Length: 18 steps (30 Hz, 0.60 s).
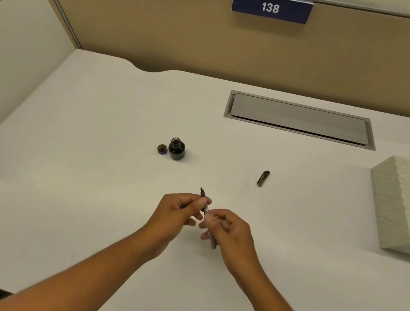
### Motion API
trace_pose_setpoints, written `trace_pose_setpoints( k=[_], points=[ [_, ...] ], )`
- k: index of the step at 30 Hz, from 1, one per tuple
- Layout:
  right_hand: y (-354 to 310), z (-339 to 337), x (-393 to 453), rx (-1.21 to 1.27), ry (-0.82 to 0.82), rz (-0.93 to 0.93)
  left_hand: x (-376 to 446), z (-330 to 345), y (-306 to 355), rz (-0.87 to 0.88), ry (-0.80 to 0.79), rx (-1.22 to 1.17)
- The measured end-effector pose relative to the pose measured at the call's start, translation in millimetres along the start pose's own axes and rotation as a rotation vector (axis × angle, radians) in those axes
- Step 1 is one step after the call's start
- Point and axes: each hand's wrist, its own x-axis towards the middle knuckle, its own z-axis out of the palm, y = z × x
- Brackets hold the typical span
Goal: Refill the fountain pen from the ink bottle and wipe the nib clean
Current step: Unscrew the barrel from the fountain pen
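Both hands hold a dark fountain pen point(206, 210) above the middle of the white desk point(84, 189), its bare nib pointing away from me. My left hand point(177, 214) pinches the front section just behind the nib. My right hand point(229, 231) grips the barrel, whose rear end sticks out below the fingers. A small open ink bottle point(177, 149) with dark ink stands farther back, slightly left. Its round cap point(162, 149) lies just left of it, touching or nearly touching. The pen's dark cap point(263, 178) lies alone to the right.
A pale tissue box point(403, 213) with an oval opening stands at the desk's right edge. A grey cable hatch point(300, 119) is set flush into the back of the desk. Beige partition walls close the back and sides; a blue sign point(271, 7) reads 138.
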Motion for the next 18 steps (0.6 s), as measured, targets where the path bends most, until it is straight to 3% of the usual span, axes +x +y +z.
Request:
trace_pose_setpoints(
  k=[3, 5, 18],
  points=[
    [7, -6, -5, -0.009, -0.158, 0.06, -2, 2, -3, -0.014, 0.014, -0.004],
    [11, -8, -8, 0.012, -0.169, 0.065, -2, 4, -5, -0.014, 0.022, 0.006],
    [24, -4, -6, -0.03, 0.222, -0.028, 6, 26, -7, 0.038, 0.075, -0.018]
  ],
)
